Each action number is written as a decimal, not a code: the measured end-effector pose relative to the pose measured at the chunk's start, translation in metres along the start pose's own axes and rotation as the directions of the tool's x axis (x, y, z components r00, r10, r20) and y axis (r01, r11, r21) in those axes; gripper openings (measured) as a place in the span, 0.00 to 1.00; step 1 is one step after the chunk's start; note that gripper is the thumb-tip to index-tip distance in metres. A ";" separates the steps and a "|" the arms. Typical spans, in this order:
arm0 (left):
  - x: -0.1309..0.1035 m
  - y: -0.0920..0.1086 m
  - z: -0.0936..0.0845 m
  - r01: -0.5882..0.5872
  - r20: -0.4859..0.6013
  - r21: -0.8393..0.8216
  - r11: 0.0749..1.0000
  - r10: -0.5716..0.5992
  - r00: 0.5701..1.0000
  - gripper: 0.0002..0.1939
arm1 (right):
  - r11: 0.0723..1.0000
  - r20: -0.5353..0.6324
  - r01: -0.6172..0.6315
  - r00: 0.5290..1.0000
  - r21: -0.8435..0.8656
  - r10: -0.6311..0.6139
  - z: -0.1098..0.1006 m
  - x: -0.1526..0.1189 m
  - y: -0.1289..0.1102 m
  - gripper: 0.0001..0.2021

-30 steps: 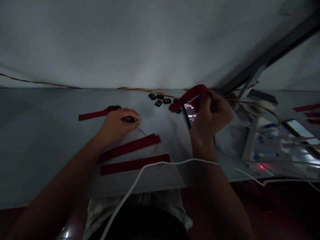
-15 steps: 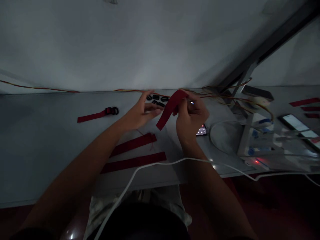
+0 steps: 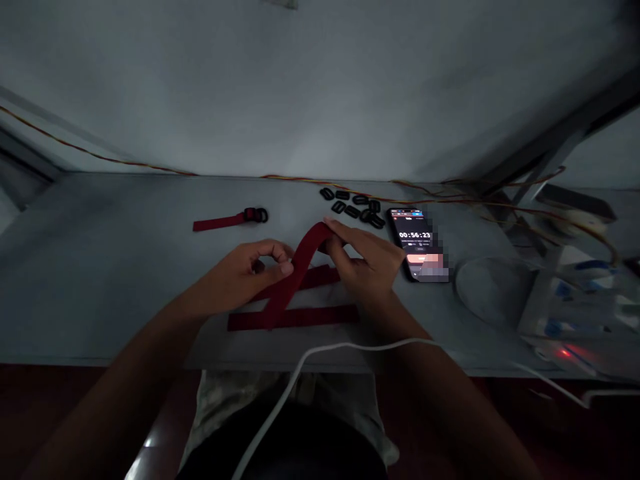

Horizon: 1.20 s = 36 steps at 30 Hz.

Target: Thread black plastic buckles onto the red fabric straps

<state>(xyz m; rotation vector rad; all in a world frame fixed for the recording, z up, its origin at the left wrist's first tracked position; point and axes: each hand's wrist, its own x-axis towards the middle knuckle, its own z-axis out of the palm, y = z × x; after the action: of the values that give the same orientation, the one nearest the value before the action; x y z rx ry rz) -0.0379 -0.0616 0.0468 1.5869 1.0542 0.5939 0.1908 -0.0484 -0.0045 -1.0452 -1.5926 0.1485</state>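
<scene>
A red strap [image 3: 303, 260] arches between my hands, its lower end hanging over two other red straps. My right hand [image 3: 367, 259] pinches the upper end of it. With thumb and forefinger nearly together, my left hand [image 3: 250, 270] is at the strap's left edge, closed on it. Beneath, a flat red strap [image 3: 320, 316] lies near the table's front edge, and another red strap [image 3: 320, 277] lies behind it, partly covered. Several black buckles [image 3: 352, 211] lie beyond my right hand. A shorter red strap [image 3: 219, 223] with black buckles [image 3: 255, 215] at its end lies back left.
On the right of the buckles lies a lit phone [image 3: 413, 237]. A white cable [image 3: 350, 345] crosses the front edge and my right forearm. Twisted wires [image 3: 320, 180] run along the wall. A box [image 3: 565, 300] with a red light stands at the right.
The view has shifted. Both hands have come nearer the front straps with the held strap, and my left hand has closed from spread fingers onto it. The black buckles and phone are now uncovered.
</scene>
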 end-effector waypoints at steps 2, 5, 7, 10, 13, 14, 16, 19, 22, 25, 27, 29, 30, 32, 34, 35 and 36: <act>-0.008 0.000 -0.008 0.068 0.050 -0.099 0.993 -0.063 0.997 0.19 | 0.997 0.000 0.068 0.998 0.029 -0.068 -0.002 0.002 0.001 0.15; -0.020 -0.015 -0.025 0.158 0.019 -0.067 0.985 -0.157 0.987 0.19 | 0.971 0.098 0.211 0.970 0.117 -0.222 -0.006 0.008 0.004 0.15; -0.023 -0.032 -0.035 0.157 -0.091 0.120 0.980 -0.146 0.985 0.18 | 0.956 0.214 0.261 0.934 0.134 -0.286 -0.010 0.012 0.006 0.13; -0.019 -0.058 -0.046 0.083 -0.280 0.542 0.836 0.086 0.956 0.14 | 0.966 0.507 0.220 0.823 0.135 -0.258 -0.020 0.016 0.010 0.12; -0.006 -0.070 -0.052 0.079 -0.359 0.750 0.657 0.305 0.882 0.10 | 0.986 0.700 0.094 0.695 0.139 -0.165 -0.030 0.017 0.014 0.16; 0.001 -0.071 -0.054 0.098 -0.382 0.766 0.635 0.328 0.864 0.10 | 0.988 0.708 0.063 0.691 0.139 -0.143 -0.032 0.017 0.015 0.17; 0.018 -0.069 -0.059 0.162 -0.414 0.771 0.616 0.291 0.862 0.15 | 0.992 0.674 0.037 0.730 0.120 -0.109 -0.031 0.017 0.019 0.18; 0.046 -0.065 -0.068 0.247 -0.402 0.760 0.602 0.136 0.906 0.32 | 0.998 0.598 0.047 0.799 0.042 -0.063 -0.021 0.015 0.026 0.15; 0.064 -0.062 -0.071 0.228 -0.384 0.751 0.619 0.129 0.914 0.30 | 0.999 0.556 0.044 0.830 0.017 -0.046 -0.011 0.012 0.032 0.15; 0.065 -0.049 -0.061 0.091 -0.355 0.698 0.711 0.232 0.905 0.25 | 0.999 0.482 -0.011 0.876 0.041 -0.010 -0.007 0.010 0.029 0.14; 0.060 -0.030 -0.046 -0.077 -0.292 0.631 0.772 0.329 0.898 0.23 | 0.989 0.421 -0.090 0.907 0.120 0.031 -0.008 0.010 0.023 0.16; 0.053 -0.009 -0.028 -0.223 -0.209 0.595 0.772 0.417 0.885 0.14 | 0.944 0.379 -0.206 0.920 0.256 0.098 -0.009 0.011 0.016 0.19; 0.051 0.000 -0.019 -0.271 -0.178 0.580 0.769 0.444 0.878 0.12 | 0.907 0.366 -0.271 0.919 0.324 0.144 -0.010 0.011 0.013 0.19; 0.050 0.011 -0.004 -0.340 -0.147 0.523 0.781 0.476 0.867 0.11 | 0.823 0.352 -0.382 0.904 0.420 0.241 -0.010 0.012 0.009 0.16; 0.053 0.011 0.006 -0.379 -0.177 0.433 0.818 0.489 0.854 0.13 | 0.757 0.346 -0.456 0.883 0.468 0.318 -0.010 0.012 0.009 0.13; 0.055 0.008 0.009 -0.395 -0.204 0.375 0.839 0.491 0.847 0.14 | 0.730 0.343 -0.482 0.873 0.485 0.348 -0.009 0.013 0.009 0.12; 0.057 0.003 0.012 -0.411 -0.232 0.316 0.855 0.490 0.840 0.16 | 0.700 0.339 -0.505 0.862 0.506 0.377 -0.007 0.013 0.010 0.11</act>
<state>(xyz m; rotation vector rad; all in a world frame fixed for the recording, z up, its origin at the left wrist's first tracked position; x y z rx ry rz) -0.0002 -0.0185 0.0378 2.0448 1.0054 1.0936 0.2032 -0.0368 0.0016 -0.9140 -1.3041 1.0549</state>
